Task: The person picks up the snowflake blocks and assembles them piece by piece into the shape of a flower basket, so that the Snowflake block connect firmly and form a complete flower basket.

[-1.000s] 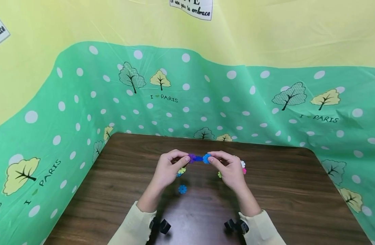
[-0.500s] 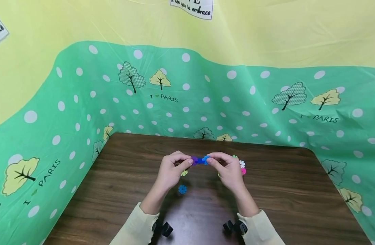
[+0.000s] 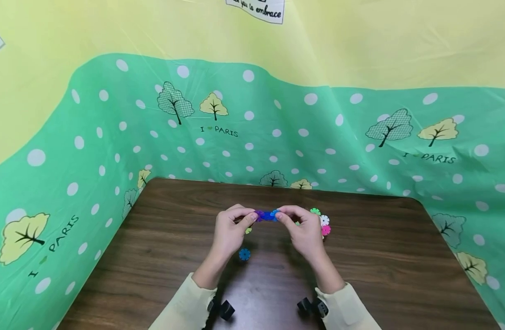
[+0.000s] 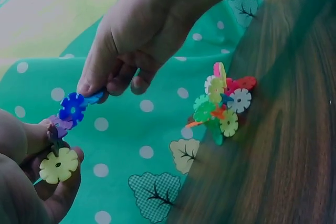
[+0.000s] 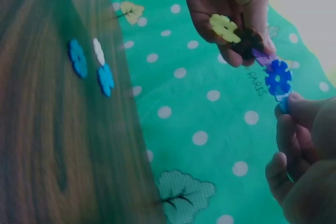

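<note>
Both hands hold a short chain of joined plastic snowflake discs above the table. My left hand (image 3: 232,227) pinches the purple disc (image 3: 259,215) between thumb and fingers; a yellow disc (image 4: 59,165) and a dark disc (image 5: 247,44) hang on by that hand. In the middle of the chain is a dark blue disc (image 4: 72,108), joined to the purple one. On the other end, my right hand (image 3: 304,229) pinches a light blue disc (image 3: 275,214), mostly covered by its thumb and finger in the wrist views.
A loose blue disc (image 3: 244,254) lies on the brown wooden table (image 3: 380,256). Another blue disc (image 5: 105,80) and a white disc (image 5: 98,52) lie near it. Right of the hands is a cluster of multicoloured discs (image 4: 216,109). Patterned cloth (image 3: 252,101) surrounds the table.
My right hand has shifted slightly left, bringing the two hands closer together along the chain. More of the multicoloured cluster shows beside the right hand.
</note>
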`<control>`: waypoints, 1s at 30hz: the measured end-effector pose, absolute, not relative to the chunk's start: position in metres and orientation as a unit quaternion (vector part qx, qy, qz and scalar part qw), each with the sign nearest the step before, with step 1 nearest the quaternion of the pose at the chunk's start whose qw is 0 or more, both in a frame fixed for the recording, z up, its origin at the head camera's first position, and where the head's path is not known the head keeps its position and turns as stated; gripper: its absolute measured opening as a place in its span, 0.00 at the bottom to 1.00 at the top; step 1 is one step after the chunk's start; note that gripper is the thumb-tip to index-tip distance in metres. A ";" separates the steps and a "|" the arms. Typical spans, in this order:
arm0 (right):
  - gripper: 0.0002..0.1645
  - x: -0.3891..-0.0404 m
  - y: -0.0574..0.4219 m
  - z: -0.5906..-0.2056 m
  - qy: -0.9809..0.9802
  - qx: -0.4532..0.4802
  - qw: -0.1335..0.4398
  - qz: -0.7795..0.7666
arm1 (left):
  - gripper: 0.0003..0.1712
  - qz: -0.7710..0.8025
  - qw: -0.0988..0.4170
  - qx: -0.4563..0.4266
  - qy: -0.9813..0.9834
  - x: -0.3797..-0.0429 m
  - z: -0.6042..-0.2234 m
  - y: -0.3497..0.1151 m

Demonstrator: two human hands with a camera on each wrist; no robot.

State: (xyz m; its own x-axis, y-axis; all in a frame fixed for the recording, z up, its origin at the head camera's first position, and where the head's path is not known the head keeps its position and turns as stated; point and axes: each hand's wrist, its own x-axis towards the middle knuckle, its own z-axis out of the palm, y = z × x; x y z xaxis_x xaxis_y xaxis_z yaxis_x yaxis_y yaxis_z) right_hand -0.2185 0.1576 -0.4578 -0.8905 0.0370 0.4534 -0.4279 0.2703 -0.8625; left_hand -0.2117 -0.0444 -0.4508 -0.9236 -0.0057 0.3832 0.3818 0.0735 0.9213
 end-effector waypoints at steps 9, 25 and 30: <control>0.04 -0.218 0.156 -0.459 -0.751 0.124 0.194 0.618 | 0.05 -0.660 0.141 -0.133 -0.726 -0.208 -0.445 -0.044; 0.07 -0.216 0.163 -0.442 -0.712 0.240 0.174 0.636 | 0.04 -0.609 0.208 -0.221 -0.732 -0.203 -0.422 -0.058; 0.12 -0.214 0.164 -0.428 -0.710 0.273 0.171 0.626 | 0.05 -0.600 0.247 -0.263 -0.714 -0.202 -0.417 -0.063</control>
